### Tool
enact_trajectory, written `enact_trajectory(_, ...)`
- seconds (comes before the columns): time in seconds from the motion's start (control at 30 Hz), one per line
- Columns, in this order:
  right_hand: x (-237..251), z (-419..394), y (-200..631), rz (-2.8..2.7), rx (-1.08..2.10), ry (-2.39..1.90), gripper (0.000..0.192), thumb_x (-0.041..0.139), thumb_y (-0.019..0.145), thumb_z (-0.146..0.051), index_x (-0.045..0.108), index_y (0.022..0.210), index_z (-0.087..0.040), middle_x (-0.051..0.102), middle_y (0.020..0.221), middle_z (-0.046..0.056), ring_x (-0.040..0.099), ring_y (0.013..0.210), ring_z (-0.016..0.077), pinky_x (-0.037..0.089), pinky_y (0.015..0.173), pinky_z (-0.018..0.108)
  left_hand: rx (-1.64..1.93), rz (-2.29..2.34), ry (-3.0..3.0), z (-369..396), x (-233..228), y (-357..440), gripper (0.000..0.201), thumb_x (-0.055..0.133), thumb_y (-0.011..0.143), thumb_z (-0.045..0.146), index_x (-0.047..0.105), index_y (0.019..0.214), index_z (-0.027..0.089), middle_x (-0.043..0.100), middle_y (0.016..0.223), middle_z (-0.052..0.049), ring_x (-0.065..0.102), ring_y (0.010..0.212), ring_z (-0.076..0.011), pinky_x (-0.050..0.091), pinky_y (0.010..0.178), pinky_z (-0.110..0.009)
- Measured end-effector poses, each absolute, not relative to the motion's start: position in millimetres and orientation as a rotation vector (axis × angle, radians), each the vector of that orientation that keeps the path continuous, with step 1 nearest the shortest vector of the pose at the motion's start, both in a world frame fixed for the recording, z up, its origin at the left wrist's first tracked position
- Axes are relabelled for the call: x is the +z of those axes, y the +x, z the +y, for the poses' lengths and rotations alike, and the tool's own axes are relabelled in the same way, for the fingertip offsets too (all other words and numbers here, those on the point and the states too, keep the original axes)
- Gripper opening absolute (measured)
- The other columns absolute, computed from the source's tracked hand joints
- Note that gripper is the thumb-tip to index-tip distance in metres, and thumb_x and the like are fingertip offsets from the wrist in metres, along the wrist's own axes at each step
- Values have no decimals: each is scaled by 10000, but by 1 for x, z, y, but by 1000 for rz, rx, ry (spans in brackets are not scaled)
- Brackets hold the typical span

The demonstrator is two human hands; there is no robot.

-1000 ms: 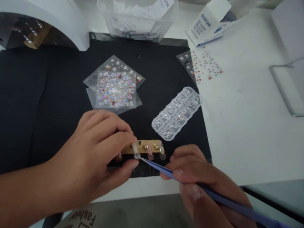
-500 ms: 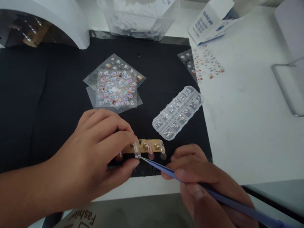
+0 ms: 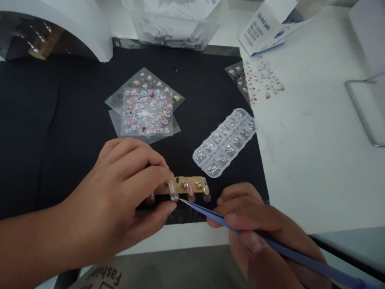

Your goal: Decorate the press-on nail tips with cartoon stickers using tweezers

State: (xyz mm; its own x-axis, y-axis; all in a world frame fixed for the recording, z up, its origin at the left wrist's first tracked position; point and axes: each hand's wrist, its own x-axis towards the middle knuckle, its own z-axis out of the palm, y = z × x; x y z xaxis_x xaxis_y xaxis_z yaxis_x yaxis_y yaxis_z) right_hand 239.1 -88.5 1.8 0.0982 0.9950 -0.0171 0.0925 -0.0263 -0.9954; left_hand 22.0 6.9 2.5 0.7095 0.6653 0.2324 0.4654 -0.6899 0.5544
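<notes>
1. Head view, far left: a white curved lamp housing (image 3: 75, 24) stands at the back corner, its mirrored inside showing, at the edge of the black mat (image 3: 45, 120) that covers most of the table.
2. Left hand (image 3: 120, 200): it comes in from the lower left, fingers curled and pressed together, thumb and forefinger pinching the left end of the gold nail holder (image 3: 183, 186) near the mat's front edge.
3. Behind that hand, a fanned stack of sticker sheets (image 3: 146, 108) lies flat on the mat.
4. Along the holder sit several clear nail tips (image 3: 172, 190), side by side.
5. Blue tweezers (image 3: 228, 222): their fine point touches the nail tip nearest the left thumb; whether anything sits in the point is too small to tell.
6. Right hand (image 3: 258, 237): it grips the tweezers like a pen, fingers closed around the shaft, low at the front right.
7. Behind it, a clear rhinestone case (image 3: 225, 142) lies slantwise at the mat's right edge.
8. Further back and right, another sticker sheet (image 3: 255, 80) straddles mat and white table (image 3: 315, 160), near a white box (image 3: 267, 26).
</notes>
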Motion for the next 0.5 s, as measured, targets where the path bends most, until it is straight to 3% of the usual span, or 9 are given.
enact_trajectory(0.27, 2, -88, 238, -1180, 1047, -1338, 216, 542, 933, -194, 729, 925, -301, 708, 771, 35, 600, 767, 228, 526, 755, 444, 606, 866, 2441, 8, 2, 24, 125, 651, 882, 202, 587, 984, 233, 656, 1004, -34, 584, 971, -243, 431, 849, -465)
enact_trajectory(0.5, -4, -85, 238, -1115, 1035, -1243, 191, 547, 959, -250, 731, 930, -297, 698, 763, 28, 566, 836, 219, 500, 715, 382, 603, 886, 2441, 7, 2, 23, 174, 708, 841, 221, 599, 976, 225, 672, 1005, -49, 597, 976, -270, 434, 872, -479)
